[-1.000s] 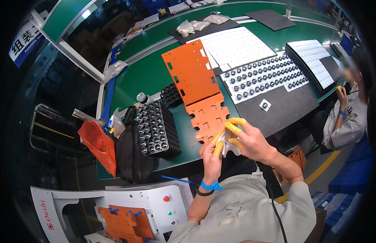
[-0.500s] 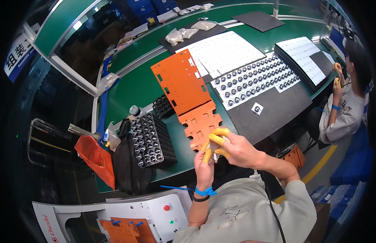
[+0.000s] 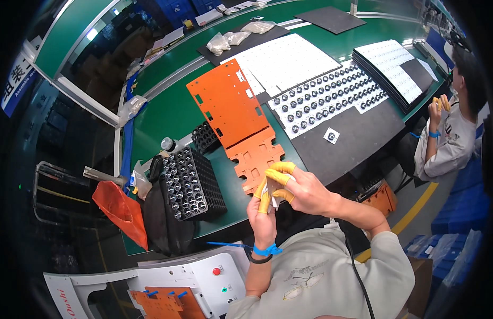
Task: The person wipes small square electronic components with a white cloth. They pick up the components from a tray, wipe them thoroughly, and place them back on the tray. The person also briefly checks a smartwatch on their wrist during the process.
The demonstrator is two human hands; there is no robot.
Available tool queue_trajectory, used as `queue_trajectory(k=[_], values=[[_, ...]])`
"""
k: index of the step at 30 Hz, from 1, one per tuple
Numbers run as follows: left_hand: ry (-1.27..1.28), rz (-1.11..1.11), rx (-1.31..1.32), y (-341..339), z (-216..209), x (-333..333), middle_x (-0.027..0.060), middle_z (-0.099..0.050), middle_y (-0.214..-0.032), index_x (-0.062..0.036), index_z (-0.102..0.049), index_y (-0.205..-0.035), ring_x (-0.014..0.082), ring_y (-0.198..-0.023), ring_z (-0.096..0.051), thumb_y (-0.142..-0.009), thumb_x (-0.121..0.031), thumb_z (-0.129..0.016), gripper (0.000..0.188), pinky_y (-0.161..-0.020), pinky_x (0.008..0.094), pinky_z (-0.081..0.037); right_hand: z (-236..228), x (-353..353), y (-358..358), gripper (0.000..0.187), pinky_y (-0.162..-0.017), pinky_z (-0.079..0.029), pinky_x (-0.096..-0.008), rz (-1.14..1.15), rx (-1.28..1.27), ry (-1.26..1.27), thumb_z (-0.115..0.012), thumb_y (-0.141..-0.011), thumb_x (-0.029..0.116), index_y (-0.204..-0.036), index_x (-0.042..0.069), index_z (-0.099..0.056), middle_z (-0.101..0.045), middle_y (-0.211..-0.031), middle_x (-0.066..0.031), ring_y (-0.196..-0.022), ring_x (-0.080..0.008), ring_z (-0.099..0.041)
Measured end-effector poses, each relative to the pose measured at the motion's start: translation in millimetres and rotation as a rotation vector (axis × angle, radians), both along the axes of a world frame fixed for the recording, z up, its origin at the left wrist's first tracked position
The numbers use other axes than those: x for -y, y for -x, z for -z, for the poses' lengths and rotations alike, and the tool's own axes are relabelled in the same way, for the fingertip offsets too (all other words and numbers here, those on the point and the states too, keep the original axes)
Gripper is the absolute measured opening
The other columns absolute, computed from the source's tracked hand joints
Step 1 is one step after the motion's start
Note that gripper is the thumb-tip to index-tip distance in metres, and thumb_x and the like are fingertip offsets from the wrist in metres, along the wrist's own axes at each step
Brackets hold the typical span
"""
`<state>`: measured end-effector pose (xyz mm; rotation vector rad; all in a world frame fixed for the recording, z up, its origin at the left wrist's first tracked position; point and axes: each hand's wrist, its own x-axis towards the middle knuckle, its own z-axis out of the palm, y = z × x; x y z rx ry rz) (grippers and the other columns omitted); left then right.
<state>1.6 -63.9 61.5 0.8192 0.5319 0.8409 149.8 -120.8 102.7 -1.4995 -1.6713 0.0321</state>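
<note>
My left hand [image 3: 263, 219] and my right hand [image 3: 308, 192] meet just in front of the bench edge, with yellow covers on several fingers. Pinched between both sets of fingertips is a thin white piece [image 3: 273, 201]; fingers hide most of it, so its exact kind does not show. Just beyond the hands lies an orange fixture plate [image 3: 258, 160] with cut-outs, joined to a larger upright-looking orange panel [image 3: 228, 103]. To the left stands a black tray [image 3: 183, 183] filled with round black-and-silver parts. A blue strap circles my left wrist.
Right of the fixture, white sheets with rows of black round parts [image 3: 323, 101] lie by a dark mat [image 3: 358, 141] bearing one white square [image 3: 331, 135]. Stacked sheets [image 3: 392, 69] are farther right, near a co-worker [image 3: 448, 127]. An orange bag [image 3: 119, 210] hangs at left.
The whole view has shifted slightly. Both my hands stay together on the white piece, which appears a little turned. The co-worker's hands have moved slightly.
</note>
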Motion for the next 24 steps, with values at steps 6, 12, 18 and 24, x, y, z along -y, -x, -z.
queue_trajectory(k=[6,12,18,24], values=[[-0.059,-0.084,0.008,-3.5,-17.2,4.5,0.0065,-0.060,-0.119,0.0049,-0.051,-0.137,0.0097,-0.097,-0.057,-0.100,-0.009,-0.049,0.039,-0.081,0.0231,-0.045,-1.6,-1.9,-3.4,0.055,-0.075,-0.057,-0.0385,0.025,-0.073,-0.017,-0.076,-0.076,0.003,-0.128,-0.002,-0.057,-0.056,-0.121,-0.0209,-0.096,-0.0361,-0.064],[-0.043,-0.043,0.011,0.7,6.7,8.5,0.0123,-0.059,-0.128,0.0074,-0.050,-0.135,0.0172,-0.114,-0.059,-0.101,-0.009,-0.047,0.038,-0.098,0.0303,-0.047,-1.6,2.2,2.1,0.056,-0.075,-0.056,-0.0392,0.000,-0.016,-0.040,-0.076,-0.075,0.003,-0.128,-0.003,-0.057,-0.056,-0.120,-0.0218,-0.097,-0.0371,-0.063],[-0.071,-0.119,-0.005,-2.3,-18.9,9.7,0.0101,-0.060,-0.124,0.0058,-0.051,-0.135,0.0157,-0.107,-0.061,-0.101,-0.009,-0.047,0.038,-0.091,0.0289,-0.050,-6.0,-1.8,-4.4,0.054,-0.072,-0.058,-0.0354,0.037,-0.040,-0.066,-0.077,-0.075,0.001,-0.125,-0.002,-0.058,-0.058,-0.119,-0.0171,-0.092,-0.0327,-0.067],[-0.092,-0.040,-0.003,2.1,-1.8,6.4,0.0110,-0.060,-0.127,0.0056,-0.051,-0.136,0.0168,-0.112,-0.060,-0.101,-0.009,-0.048,0.038,-0.098,0.0300,-0.048,-9.9,-1.2,-0.9,0.059,-0.068,-0.058,-0.0364,-0.016,0.091,-0.100,-0.078,-0.072,0.003,-0.127,-0.001,-0.058,-0.058,-0.120,-0.0186,-0.091,-0.0326,-0.066]])
